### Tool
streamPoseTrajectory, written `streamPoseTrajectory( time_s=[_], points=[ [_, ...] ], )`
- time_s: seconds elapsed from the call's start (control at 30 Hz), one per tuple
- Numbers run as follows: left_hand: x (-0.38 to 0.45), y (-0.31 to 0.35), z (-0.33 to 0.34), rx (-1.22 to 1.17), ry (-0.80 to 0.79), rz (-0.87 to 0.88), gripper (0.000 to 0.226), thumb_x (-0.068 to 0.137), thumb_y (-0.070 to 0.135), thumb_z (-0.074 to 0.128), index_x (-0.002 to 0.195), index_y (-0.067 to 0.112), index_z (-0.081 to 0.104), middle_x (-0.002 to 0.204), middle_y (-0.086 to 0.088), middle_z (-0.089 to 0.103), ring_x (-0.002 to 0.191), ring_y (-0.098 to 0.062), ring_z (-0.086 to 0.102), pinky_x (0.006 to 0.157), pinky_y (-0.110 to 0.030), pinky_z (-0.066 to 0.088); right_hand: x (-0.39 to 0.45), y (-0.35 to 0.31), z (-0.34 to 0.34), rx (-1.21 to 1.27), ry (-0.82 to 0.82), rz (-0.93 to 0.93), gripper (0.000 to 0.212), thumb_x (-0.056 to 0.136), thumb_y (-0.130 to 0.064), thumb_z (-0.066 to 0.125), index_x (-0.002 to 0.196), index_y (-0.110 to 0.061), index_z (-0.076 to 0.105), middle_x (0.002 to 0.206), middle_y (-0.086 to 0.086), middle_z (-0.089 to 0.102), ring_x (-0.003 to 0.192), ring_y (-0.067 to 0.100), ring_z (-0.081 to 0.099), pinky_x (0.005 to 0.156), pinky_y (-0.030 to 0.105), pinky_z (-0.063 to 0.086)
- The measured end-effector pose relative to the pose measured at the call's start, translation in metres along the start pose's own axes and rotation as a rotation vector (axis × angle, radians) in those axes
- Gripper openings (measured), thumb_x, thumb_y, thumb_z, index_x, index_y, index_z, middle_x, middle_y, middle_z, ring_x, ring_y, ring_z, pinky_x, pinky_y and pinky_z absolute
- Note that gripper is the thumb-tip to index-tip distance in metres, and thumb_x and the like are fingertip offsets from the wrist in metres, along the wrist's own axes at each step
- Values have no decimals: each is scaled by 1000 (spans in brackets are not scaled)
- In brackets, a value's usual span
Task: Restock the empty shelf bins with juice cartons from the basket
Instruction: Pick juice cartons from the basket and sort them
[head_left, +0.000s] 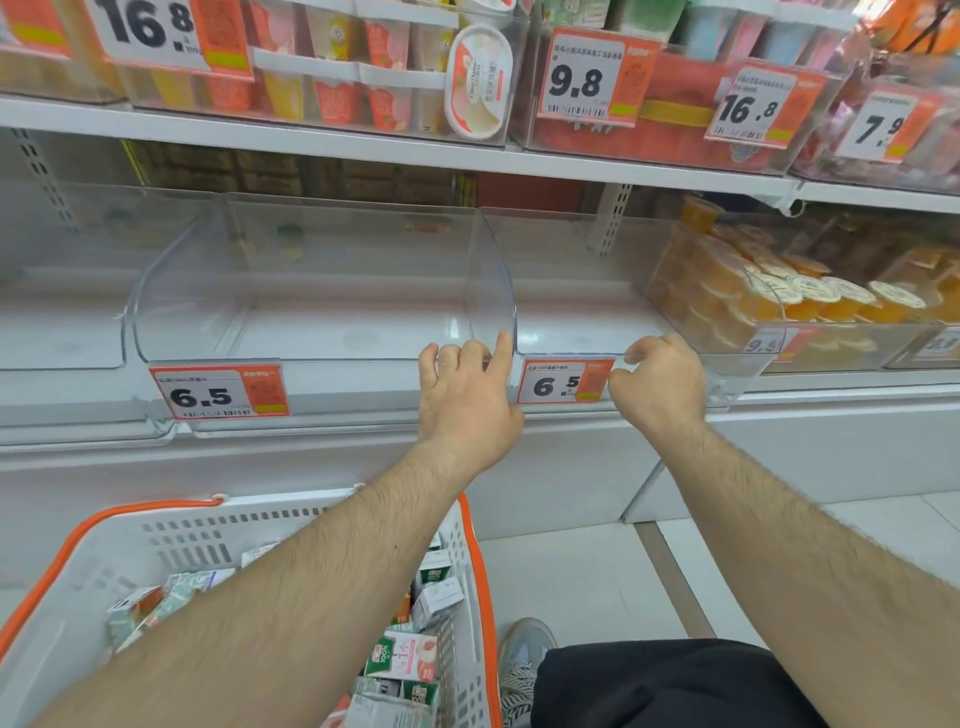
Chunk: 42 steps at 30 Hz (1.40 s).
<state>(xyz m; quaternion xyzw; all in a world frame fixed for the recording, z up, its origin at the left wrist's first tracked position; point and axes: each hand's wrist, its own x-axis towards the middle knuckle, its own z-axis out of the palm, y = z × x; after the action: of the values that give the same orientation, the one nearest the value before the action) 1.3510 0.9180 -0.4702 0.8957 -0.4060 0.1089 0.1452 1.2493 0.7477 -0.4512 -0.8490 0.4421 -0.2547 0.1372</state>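
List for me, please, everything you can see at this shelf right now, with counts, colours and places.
empty bins: at least two, clear plastic, middle shelf
price tags: two reading 6.5, orange and white, on the bin fronts
jelly cups: many, orange, bin at right
dessert tubs: many, mixed colours, top shelf
basket: one, white with orange rim, lower left
juice cartons: several, white and green, in the basket
shoe: one, grey, on the floor
left hand: fingers on the bin's front edge
right hand: fingers curled at the next bin's front edge
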Motion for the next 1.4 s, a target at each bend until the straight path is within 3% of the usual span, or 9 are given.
streamPoseTrajectory(
  time_s=[0.27,0.4,0.5,0.63,0.8,0.97,1.1,1.23,1.4],
  points=[
    [-7,-7,-3,-107,13,71,82,88,33,53,155,18,8,157,-9,16,146,-30,3,118,-45,-13,-22,-13,-7,-32,23,-67,51,84,-19,63,133,-11,53,142,8,40,121,31,48,99,41,45],
    [-45,-44,7,-247,251,149,65,72,22,61,135,12,49,134,-12,47,126,-28,31,111,-43,19,-71,-48,5,-22,108,-615,23,68,-9,58,91,-6,64,98,15,58,75,36,59,62,36,47],
    [-80,-84,24,-267,100,28,56,74,24,54,129,15,55,126,-7,52,120,-28,38,100,-39,24,-104,-71,40,-81,-235,-871,21,69,-16,55,87,-11,65,87,9,62,77,33,63,63,35,49],
    [-112,-136,53,-248,-236,-154,49,88,24,56,136,22,47,133,2,52,124,-22,40,105,-37,30,-124,-87,101,-335,-848,-811,24,87,-20,54,110,-18,61,108,4,62,100,26,58,75,32,47],
    [-127,-177,95,-304,-498,-316,45,89,23,58,133,23,50,132,1,54,118,-19,51,97,-33,44,-145,-84,175,-560,-1177,-891,24,91,-22,54,112,-14,63,110,7,64,102,27,60,75,33,49],
    [-149,-202,120,-218,-577,-456,46,84,28,59,129,23,55,127,-3,56,116,-23,52,97,-38,45,-162,-75,210,-699,-1164,-1072,16,83,-23,62,95,-16,55,99,6,61,82,23,56,70,33,49],
    [-168,-202,138,29,-598,-489,72,75,66,55,134,26,46,132,-7,51,125,-29,44,105,-45,34,-179,-56,229,-875,-1083,-1219,33,81,-23,71,110,-17,55,102,5,61,88,24,60,77,37,51],
    [-165,-191,148,150,-688,-463,83,71,79,52,134,25,42,137,-13,43,126,-34,44,107,-50,32,-167,-55,228,-764,-1165,-1030,25,86,-8,59,110,-14,60,106,7,63,93,27,63,73,34,51],
    [-162,-177,143,44,-729,-533,77,71,57,72,134,25,41,140,-13,30,122,-34,44,94,-47,49,-138,-66,190,-386,-1275,-594,25,82,-12,66,106,-15,61,98,-3,58,93,18,57,68,26,49]
  ],
)
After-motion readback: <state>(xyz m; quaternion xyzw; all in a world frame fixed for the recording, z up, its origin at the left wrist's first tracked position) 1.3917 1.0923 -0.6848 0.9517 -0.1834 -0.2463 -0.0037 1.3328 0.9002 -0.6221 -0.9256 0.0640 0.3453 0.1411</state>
